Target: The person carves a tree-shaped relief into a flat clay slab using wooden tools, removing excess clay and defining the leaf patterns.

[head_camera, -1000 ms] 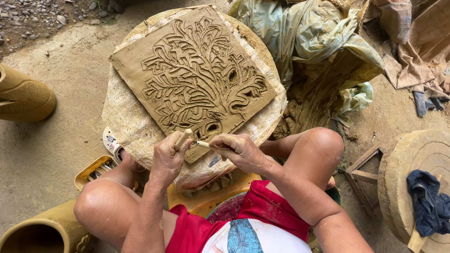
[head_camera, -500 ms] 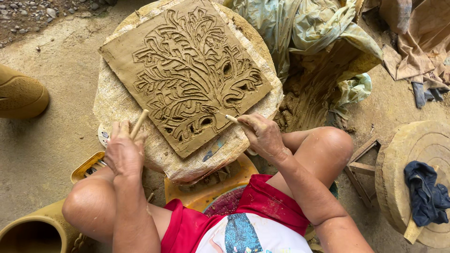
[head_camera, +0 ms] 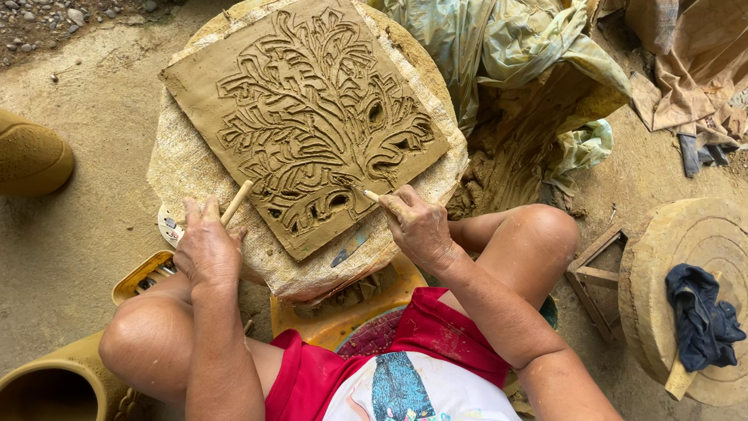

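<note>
At the far left, a tan clay pot (head_camera: 31, 160) is lying on the ground. Your left hand (head_camera: 206, 245) is grasping a wooden stick (head_camera: 236, 203) at the near left edge of the clay slab (head_camera: 304, 117). The slab, carved with a tree pattern, is resting on a cloth-covered round stand (head_camera: 187, 175). Your right hand (head_camera: 417, 226) is pinching a thin carving tool (head_camera: 371, 196), its tip touching the slab's near edge. At the right, a blue rag (head_camera: 701, 320) is lying on a round wooden block (head_camera: 686, 242).

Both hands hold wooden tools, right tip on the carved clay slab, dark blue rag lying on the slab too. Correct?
Not quite. In the head view the dark blue rag lies on the round wooden block at the person's right, not on the clay slab. The rest holds.
</note>
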